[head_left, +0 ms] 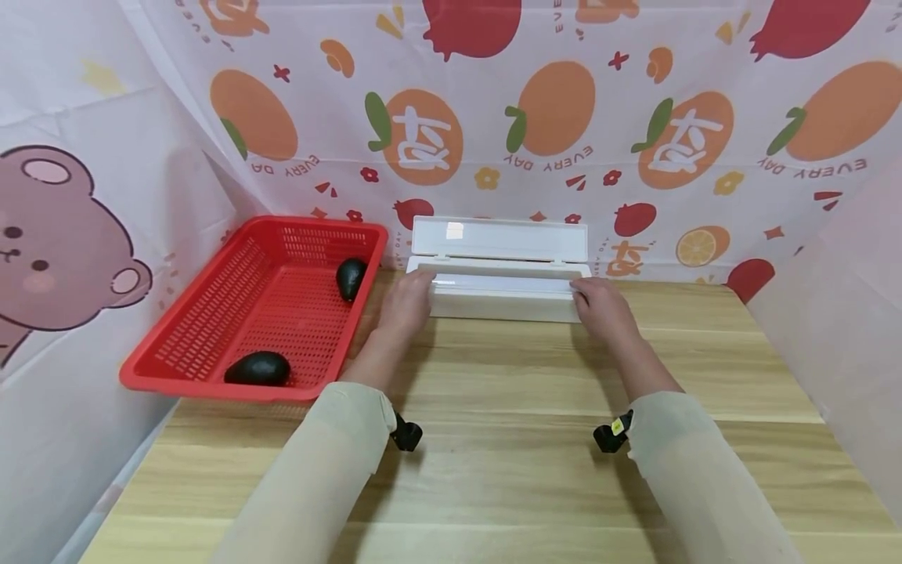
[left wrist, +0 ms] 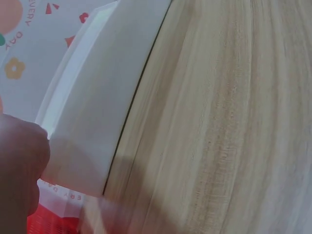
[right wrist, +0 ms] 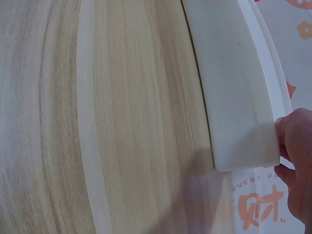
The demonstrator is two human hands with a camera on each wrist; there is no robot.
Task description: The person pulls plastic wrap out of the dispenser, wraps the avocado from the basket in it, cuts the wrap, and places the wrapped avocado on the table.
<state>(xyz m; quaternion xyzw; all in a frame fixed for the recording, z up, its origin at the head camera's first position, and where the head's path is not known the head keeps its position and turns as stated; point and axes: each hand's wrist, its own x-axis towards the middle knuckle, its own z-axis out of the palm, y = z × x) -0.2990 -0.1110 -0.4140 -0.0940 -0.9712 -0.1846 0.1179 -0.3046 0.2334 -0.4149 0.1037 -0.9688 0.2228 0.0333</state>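
Note:
A long white box (head_left: pixel 503 305) with a hinged lid (head_left: pixel 500 239) stands at the back of the table, its lid raised toward the wall cloth. Inside lies a long, shiny pale strip (head_left: pixel 503 283). My left hand (head_left: pixel 409 301) grips the box's left end, with curled fingers at the upper corner in the left wrist view. At the opposite end, my right hand (head_left: pixel 602 309) holds the corner; the right wrist view shows fingertips (right wrist: pixel 282 127) at the upper edge and the thumb (right wrist: pixel 283 173) just beyond the end face.
A red plastic basket (head_left: pixel 204 385) sits to the left, close beside my left forearm. One dark avocado (head_left: pixel 259 368) lies near its front rim, another avocado (head_left: pixel 350 278) by its right wall. Printed cloth (head_left: pixel 486 110) hangs behind the wood-grain table (head_left: pixel 507 439).

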